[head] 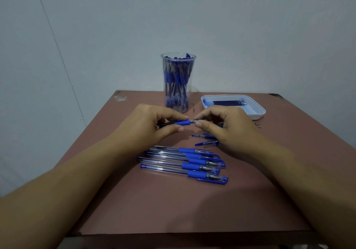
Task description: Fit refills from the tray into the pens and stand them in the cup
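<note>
Centre frame: held pen [181,123], tip covered by right hand [227,127], rear barrel behind left hand [146,125]. Loose parts [207,143] below right hand partly hidden. Tiny bits [258,125] right of tray [256,114], too small to identify.

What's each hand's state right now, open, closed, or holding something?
Left hand: grip closed around the pen, at its blue section.
Right hand: grip pinching the same pen's tip end.

Both hands [154,122] [221,125] pinch pen [180,123] above table [154,210].
</note>
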